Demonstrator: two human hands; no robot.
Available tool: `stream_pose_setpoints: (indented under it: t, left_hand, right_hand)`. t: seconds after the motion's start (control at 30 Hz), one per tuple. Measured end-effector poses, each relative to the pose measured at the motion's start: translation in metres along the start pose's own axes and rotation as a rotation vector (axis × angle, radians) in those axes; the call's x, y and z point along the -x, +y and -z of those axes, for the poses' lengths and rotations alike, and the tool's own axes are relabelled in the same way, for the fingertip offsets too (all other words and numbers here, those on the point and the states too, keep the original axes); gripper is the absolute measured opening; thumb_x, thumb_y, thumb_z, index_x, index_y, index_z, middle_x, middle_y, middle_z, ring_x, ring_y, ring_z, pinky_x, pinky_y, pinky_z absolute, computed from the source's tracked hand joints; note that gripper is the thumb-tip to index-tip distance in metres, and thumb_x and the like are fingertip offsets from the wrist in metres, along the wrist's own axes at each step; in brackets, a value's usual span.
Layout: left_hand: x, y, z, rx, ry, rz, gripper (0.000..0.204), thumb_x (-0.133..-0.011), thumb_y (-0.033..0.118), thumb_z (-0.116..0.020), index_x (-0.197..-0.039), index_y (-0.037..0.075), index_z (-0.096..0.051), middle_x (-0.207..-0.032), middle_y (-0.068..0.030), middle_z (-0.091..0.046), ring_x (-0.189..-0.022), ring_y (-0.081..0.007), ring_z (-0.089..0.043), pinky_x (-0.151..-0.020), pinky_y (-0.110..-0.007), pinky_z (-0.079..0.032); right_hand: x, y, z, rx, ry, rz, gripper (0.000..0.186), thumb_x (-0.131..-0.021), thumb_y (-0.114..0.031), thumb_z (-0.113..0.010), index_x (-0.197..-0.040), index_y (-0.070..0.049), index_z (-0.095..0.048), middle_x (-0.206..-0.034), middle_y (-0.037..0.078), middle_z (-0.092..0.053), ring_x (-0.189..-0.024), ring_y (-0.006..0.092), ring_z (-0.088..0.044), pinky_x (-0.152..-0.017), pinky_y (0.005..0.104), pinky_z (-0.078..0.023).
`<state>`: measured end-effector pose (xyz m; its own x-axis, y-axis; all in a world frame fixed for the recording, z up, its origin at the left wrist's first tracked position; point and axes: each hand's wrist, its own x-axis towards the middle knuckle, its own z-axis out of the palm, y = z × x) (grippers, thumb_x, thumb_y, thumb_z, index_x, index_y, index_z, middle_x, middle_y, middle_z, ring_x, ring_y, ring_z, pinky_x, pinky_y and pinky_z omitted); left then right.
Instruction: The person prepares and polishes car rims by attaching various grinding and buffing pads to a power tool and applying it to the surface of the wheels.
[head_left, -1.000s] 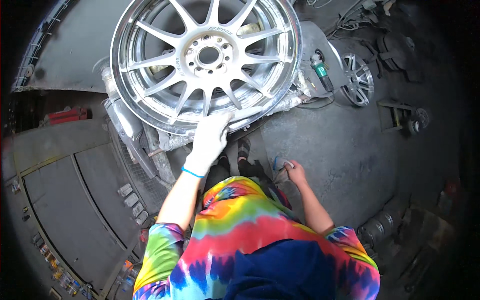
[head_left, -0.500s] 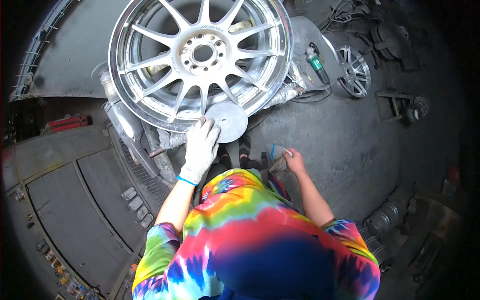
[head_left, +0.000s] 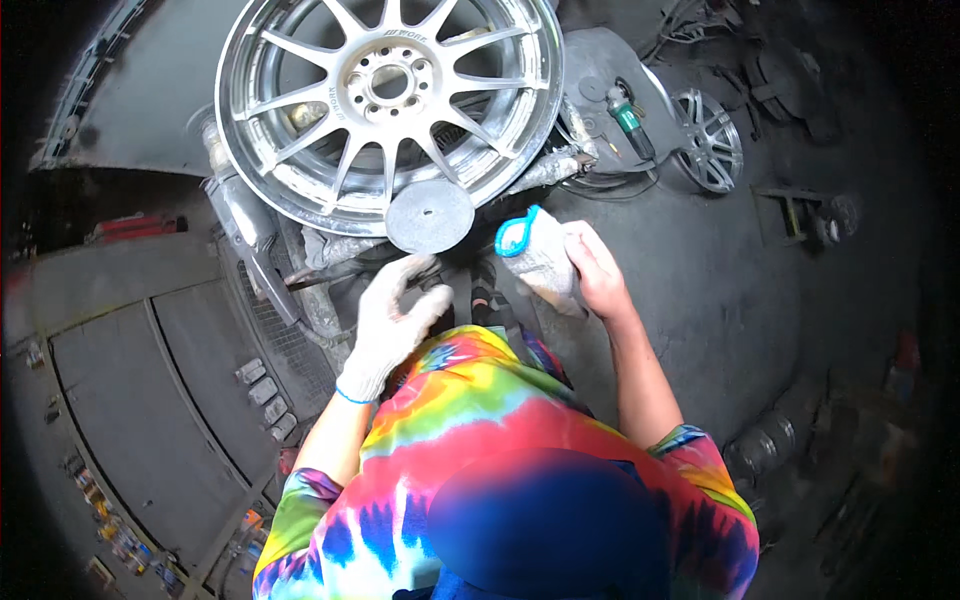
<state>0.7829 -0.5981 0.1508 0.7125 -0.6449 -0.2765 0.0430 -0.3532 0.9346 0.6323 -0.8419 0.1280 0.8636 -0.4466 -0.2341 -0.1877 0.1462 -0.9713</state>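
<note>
A silver multi-spoke alloy wheel rim (head_left: 295, 210) lies face up in front of me. On its near edge rests a round grey sanding disc (head_left: 430, 217). My left hand (head_left: 392, 318), in a white knit glove with a blue cuff, is just below the disc, apart from it. Its thumb and fingers are spread, with nothing between them. My bare right hand (head_left: 598, 268) pinches a white work glove (head_left: 540, 258) with a bright blue cuff. The glove's cuff opening points toward the wheel, and its lower part hangs down.
A green-bodied angle grinder (head_left: 630, 122) lies on a grey panel right of the wheel, its cable curling below. A second silver rim (head_left: 708, 142) stands beyond it. Several pale blocks (head_left: 263, 388) line the grating at left. Metal drums (head_left: 762, 445) sit at lower right.
My left hand has let go of the sanding disc and drawn back toward me. My right hand has lifted the glove, which now shows its open cuff.
</note>
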Motion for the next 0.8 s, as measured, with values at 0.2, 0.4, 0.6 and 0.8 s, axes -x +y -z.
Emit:
stream_pose_setpoints:
  t: [0.2, 0.4, 0.6, 0.8]
  left_hand:
    - [0.006, 0.035, -0.027, 0.513, 0.050, -0.097, 0.051, -0.081, 0.015, -0.069, -0.126, 0.000, -0.050, -0.121, -0.0066, -0.056, -0.109, -0.0149, -0.052, -0.096, -0.030, -0.041]
    - [0.054, 0.068, 0.030, 0.563, 0.182, -0.180, 0.012, -0.085, 0.011, -0.064, -0.095, 0.005, -0.064, -0.087, 0.0035, -0.060, -0.081, -0.0046, -0.053, -0.074, -0.022, -0.044]
    - [0.130, 0.112, 0.052, -0.202, 0.262, -0.293, 0.016, -0.083, 0.018, -0.068, -0.085, 0.004, -0.060, -0.075, 0.0020, -0.056, -0.067, -0.0031, -0.048, -0.060, -0.021, -0.040]
    - [0.233, 0.048, 0.062, -0.360, 0.486, -0.359, 0.025, -0.082, 0.024, -0.071, -0.091, 0.004, -0.059, -0.081, -0.0012, -0.059, -0.071, -0.0056, -0.052, -0.060, -0.022, -0.045]
  right_hand:
    - [-0.018, -0.046, -0.068, -0.343, -0.325, 0.028, 0.024, -0.099, -0.018, -0.046, -0.114, -0.002, -0.054, -0.103, 0.004, -0.058, -0.098, 0.0098, -0.052, -0.089, 0.0270, -0.042]
    - [-0.029, -0.074, -0.101, -0.106, -0.497, 0.051, 0.026, -0.094, -0.025, -0.054, -0.102, -0.002, -0.063, -0.087, 0.000, -0.061, -0.082, 0.0092, -0.053, -0.074, 0.0222, -0.041]
    - [0.012, -0.136, -0.150, 0.100, -0.690, 0.158, 0.034, -0.087, -0.030, -0.063, -0.107, -0.003, -0.061, -0.091, 0.002, -0.062, -0.080, 0.0081, -0.057, -0.062, 0.0260, -0.051]
    - [0.082, -0.101, -0.199, 0.139, -0.809, 0.259, 0.026, -0.084, -0.025, -0.070, -0.097, -0.003, -0.066, -0.078, -0.002, -0.062, -0.069, 0.0040, -0.054, -0.060, 0.0210, -0.045]
